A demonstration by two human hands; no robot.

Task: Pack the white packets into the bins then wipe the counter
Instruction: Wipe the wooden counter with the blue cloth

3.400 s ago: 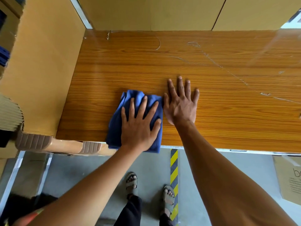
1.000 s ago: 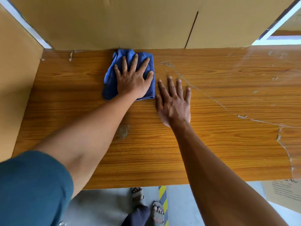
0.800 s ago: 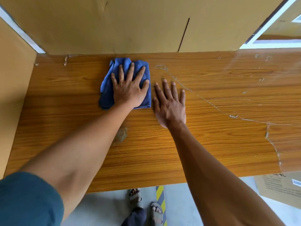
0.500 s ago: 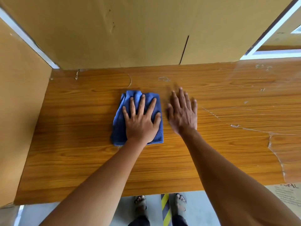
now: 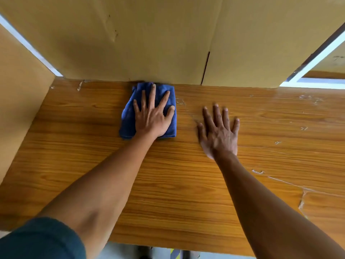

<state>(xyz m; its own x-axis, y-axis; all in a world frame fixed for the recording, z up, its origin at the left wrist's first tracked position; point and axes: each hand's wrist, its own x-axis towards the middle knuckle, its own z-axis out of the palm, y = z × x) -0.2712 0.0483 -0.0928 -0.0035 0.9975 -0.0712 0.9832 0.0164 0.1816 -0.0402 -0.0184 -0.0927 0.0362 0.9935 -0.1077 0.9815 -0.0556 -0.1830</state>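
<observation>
A folded blue cloth (image 5: 128, 116) lies on the wooden counter (image 5: 93, 165), its far edge against the cardboard wall at the back. My left hand (image 5: 152, 116) presses flat on the cloth with fingers spread and straight. My right hand (image 5: 218, 131) rests flat on the bare counter to the right of the cloth, fingers spread, a gap between it and the cloth. No white packets or bins are in view.
A tall cardboard wall (image 5: 149, 43) stands along the counter's back edge and another cardboard panel (image 5: 18, 109) closes the left side. The counter's laminate is scratched and peeling at the right (image 5: 302, 200). Floor shows past the near edge.
My left hand has pushed the cloth away from me, from mid-counter up to the back cardboard wall. My right hand has stayed flat on the counter, now farther from the cloth.
</observation>
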